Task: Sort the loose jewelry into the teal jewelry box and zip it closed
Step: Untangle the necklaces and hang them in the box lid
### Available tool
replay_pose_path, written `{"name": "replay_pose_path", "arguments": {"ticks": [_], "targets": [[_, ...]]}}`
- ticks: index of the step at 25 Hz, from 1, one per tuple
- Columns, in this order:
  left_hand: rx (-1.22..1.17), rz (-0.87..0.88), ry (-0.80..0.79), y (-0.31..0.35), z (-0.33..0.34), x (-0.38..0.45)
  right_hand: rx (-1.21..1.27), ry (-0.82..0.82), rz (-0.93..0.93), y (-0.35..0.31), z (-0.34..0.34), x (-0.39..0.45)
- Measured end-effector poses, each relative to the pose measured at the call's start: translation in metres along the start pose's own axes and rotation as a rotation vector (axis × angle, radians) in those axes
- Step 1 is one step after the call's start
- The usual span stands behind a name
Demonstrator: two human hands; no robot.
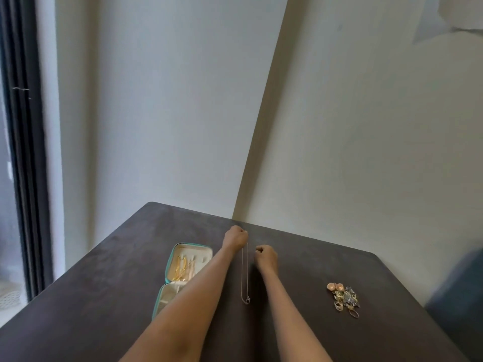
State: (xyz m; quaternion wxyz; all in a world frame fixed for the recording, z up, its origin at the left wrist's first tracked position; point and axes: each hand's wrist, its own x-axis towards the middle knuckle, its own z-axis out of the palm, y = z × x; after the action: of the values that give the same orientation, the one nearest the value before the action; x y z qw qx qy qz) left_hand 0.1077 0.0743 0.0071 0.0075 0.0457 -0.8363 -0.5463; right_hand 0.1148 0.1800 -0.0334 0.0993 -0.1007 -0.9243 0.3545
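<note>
Soft daylight comes in from the window (15,178) at the left, leaving the wall (162,113) beside it a cool grey-white, while the wall past the corner (366,152) takes a warmer, dimmer cream tone. The dark table (109,283) shows a dull sheen without glare, and shadows are faint. Wide-angle distortion tilts the wall corner and window frame, and the picture is slightly soft, blurring most at the right edge.

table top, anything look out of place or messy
Nothing is spilled or damaged. The mixed gold and silver jewelry pile sits loose on the dark table, apart from the open teal jewelry box. The left hand dangles a thin silver chain necklace; the right hand is closed beside it.
</note>
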Motion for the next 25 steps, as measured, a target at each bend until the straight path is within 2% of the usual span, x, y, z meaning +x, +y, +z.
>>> {"name": "replay_pose_path", "arguments": {"ticks": [5,9,12,14,17,20,22,25], "targets": [[0.11,-0.032,-0.022,-0.014,0.009,0.053,-0.172,-0.009,-0.005,-0.003,0.02,0.042],[0.13,-0.028,-0.056,-0.017,0.013,0.076,-0.32,0.049,-0.035,-0.009,0.03,0.056],[0.131,-0.008,-0.07,-0.015,0.017,0.075,-0.379,-0.009,-0.046,-0.011,0.028,0.058],[0.09,0.013,-0.061,-0.013,0.015,0.07,-0.225,-0.063,0.007,-0.011,0.025,0.057],[-0.064,0.052,-0.05,-0.005,0.006,0.057,0.271,-0.193,0.099,-0.016,0.001,0.048],[-0.211,0.056,-0.148,0.012,-0.009,0.024,0.661,-0.32,0.141,-0.031,-0.04,0.017],[-0.256,0.064,-0.253,0.024,-0.016,-0.001,0.793,-0.335,0.113,-0.041,-0.066,-0.007],[-0.331,0.091,-0.419,0.043,-0.028,-0.043,0.858,-0.328,0.066,-0.051,-0.102,-0.042]]}}
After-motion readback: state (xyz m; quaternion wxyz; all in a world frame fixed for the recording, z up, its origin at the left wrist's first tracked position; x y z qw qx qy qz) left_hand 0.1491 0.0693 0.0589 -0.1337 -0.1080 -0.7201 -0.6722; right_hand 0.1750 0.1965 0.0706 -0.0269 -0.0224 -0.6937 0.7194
